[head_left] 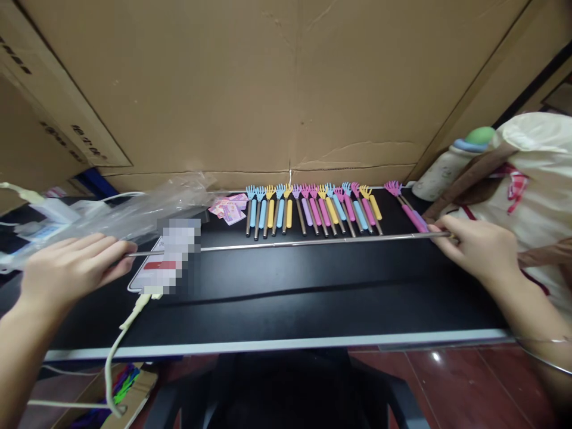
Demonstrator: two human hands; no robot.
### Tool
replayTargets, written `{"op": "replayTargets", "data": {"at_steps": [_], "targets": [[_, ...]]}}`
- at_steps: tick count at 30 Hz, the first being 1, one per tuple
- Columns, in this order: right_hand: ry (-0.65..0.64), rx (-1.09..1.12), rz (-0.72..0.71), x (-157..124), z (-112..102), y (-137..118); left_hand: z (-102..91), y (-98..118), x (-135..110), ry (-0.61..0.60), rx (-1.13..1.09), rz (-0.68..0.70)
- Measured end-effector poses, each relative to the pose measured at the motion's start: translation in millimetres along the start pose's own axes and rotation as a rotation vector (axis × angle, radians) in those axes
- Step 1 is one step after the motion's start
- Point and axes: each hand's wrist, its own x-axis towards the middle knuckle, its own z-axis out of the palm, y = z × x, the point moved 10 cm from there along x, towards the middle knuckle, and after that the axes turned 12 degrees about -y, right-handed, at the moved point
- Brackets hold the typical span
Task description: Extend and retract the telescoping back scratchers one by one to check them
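A thin telescopic metal rod [272,245] is pulled out long and spans the table from one hand to the other. My left hand [74,265] is closed around its left end, beside a phone. The other end sits in the closed fingers of my right hand [473,247]. Both ends of the rod are hidden in my hands. Behind it lies a row of back scratchers [315,208] with pink, blue, yellow and purple claw heads and handles. Near my right hand, a pink back scratcher [413,217] and a purple one lie close together.
Crumpled clear plastic [156,196] and small pink cards [230,207] lie at the back left. A cable [117,345] runs from the phone [152,268] over the table edge. A bottle [442,170] and a white bag [536,179] stand right. Cardboard [268,83] rises behind.
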Motion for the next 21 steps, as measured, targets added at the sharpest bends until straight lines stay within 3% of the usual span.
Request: {"op": "replayTargets", "data": {"at_steps": [3,6,11,13,15,17,21], "targets": [[-0.016,-0.041,0.073,2.0,-7.8,-3.2,-2.0,22.7,1.1,0.086,0.247,0.178],[0.014,-0.037,0.014,1.2,-23.1,-35.6,-8.3,50.7,13.7,0.1,0.238,0.246],[0.278,0.055,-0.304,-25.2,-75.8,-155.9,-24.6,140.8,60.2,-0.02,0.033,0.238],[0.31,0.083,-0.394,-36.9,-91.6,-200.9,-28.1,181.1,78.5,-0.085,-0.097,0.27],[0.28,0.098,-0.44,-42.9,-100.1,-231.7,-28.2,207.7,93.5,-0.137,-0.152,0.274],[0.261,0.107,-0.425,-44.3,-106.2,-243.3,-27.1,218.8,103.5,-0.164,-0.173,0.265],[0.249,0.131,-0.491,-45.2,-109.2,-245.7,-31.6,218.7,107.7,-0.113,-0.191,0.296]]}}
